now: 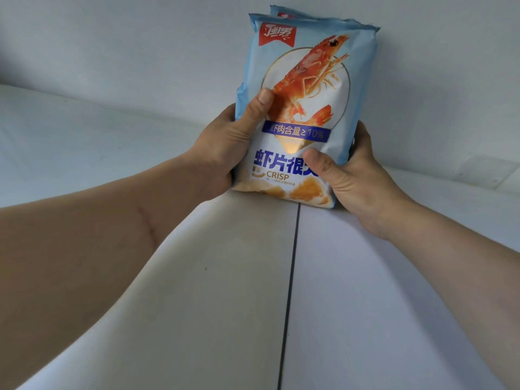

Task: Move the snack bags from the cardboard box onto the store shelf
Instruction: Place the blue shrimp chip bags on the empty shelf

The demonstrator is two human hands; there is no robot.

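A light blue snack bag [309, 88] with a red shrimp picture and the word CRISP stands upright on the white store shelf [225, 277], near its back wall. A second bag of the same kind [284, 12] stands right behind it, only its top edge showing. My left hand [225, 144] grips the front bag's left side, thumb on its face. My right hand [351, 175] grips the lower right corner, thumb across the printed letters. The cardboard box is out of view.
The shelf surface is white, with a dark seam [289, 277] running from the bag toward me. A pale back wall [140, 52] rises behind the bags. Shelf room lies to the left and right of the bags.
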